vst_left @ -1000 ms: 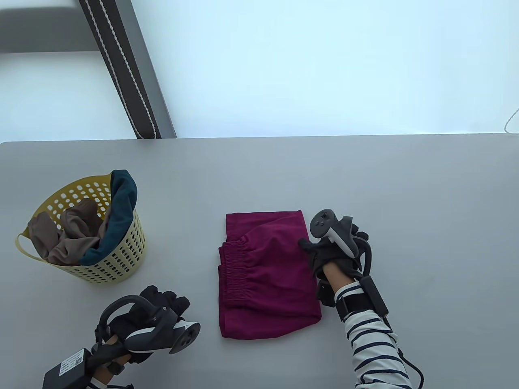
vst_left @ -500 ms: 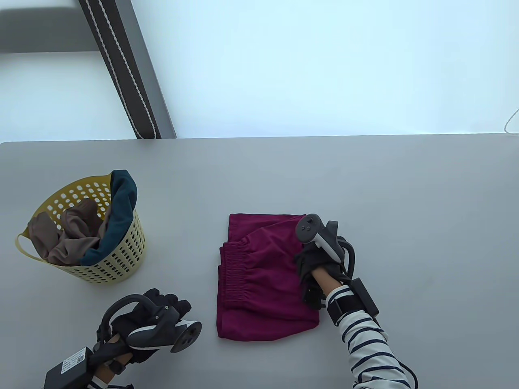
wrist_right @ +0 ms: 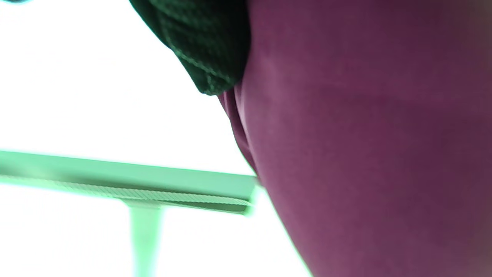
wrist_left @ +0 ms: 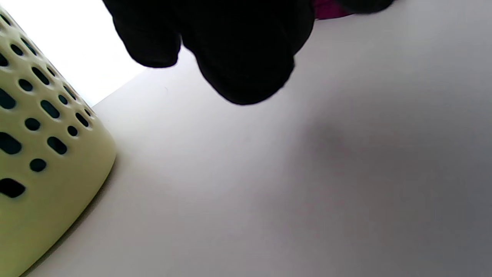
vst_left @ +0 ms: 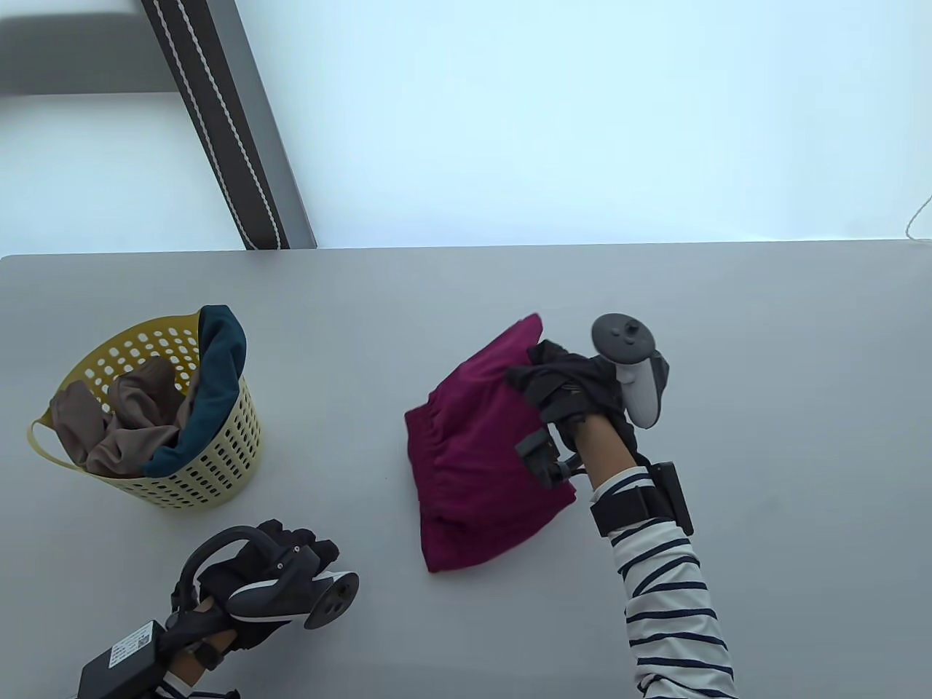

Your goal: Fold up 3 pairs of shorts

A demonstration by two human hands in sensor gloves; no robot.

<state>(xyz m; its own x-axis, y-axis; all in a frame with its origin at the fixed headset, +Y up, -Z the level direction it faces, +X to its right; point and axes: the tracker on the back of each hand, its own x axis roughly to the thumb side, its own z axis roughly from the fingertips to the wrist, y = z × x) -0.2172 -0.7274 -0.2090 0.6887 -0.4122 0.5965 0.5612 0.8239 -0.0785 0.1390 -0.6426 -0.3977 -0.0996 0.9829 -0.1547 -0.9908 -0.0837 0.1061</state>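
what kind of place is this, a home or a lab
Probably a recording setup staged as a laundry spot: a bare grey table, a yellow basket of clothes, and hands wearing trackers, the right hand gripping maroon shorts.

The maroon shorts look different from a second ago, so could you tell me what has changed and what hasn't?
The right hand has taken hold of the folded maroon shorts at their right edge and lifted that side up and away from the person; the bundle now hangs tilted. The left hand stayed idle near the yellow basket, which holds its brown and teal clothes as before.
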